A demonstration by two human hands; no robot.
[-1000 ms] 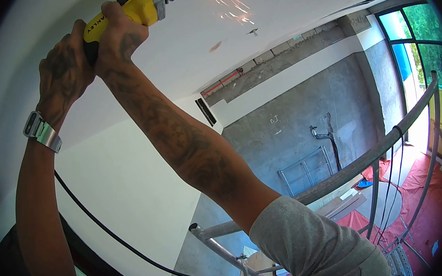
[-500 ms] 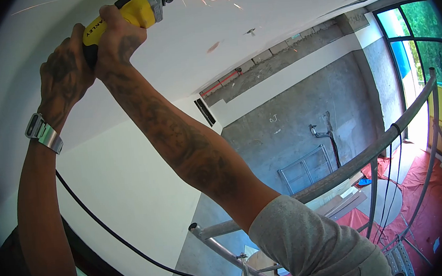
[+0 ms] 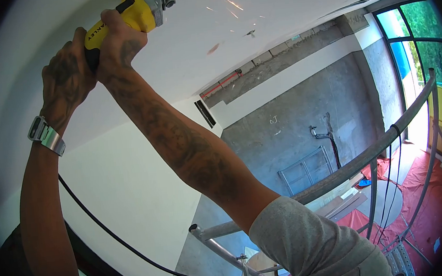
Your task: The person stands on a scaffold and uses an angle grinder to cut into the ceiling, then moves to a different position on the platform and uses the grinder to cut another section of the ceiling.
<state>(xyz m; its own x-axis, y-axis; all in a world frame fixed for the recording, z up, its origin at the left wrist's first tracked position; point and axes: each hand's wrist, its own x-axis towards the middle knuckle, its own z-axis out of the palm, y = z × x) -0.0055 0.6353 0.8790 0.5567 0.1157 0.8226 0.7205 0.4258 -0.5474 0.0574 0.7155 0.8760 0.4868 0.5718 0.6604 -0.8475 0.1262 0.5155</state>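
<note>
Overhead at the top of the view, I hold a yellow angle grinder (image 3: 140, 12) with a grey metal head against or close to the white ceiling (image 3: 293, 5). My right hand (image 3: 119, 39) is closed around its body, the thumb lying along the yellow casing. My left hand (image 3: 66, 72) is closed around the rear end, its fingers partly hidden behind the tool. A metal-banded watch (image 3: 47, 136) sits on my left wrist. Orange sparks (image 3: 234, 4) fly to the right of the grinder head. The disc is out of sight.
A grey scaffold rail (image 3: 349, 166) curves across the right, below my right arm. A black cable (image 3: 112, 242) hangs past my left forearm. Far below, red sheeting (image 3: 421, 199) covers the floor with boards on it. A tall window (image 3: 428, 41) stands at the right.
The sparks have thinned and scattered further right and down. The grinder and both hands have shifted very slightly; the grip is unchanged.
</note>
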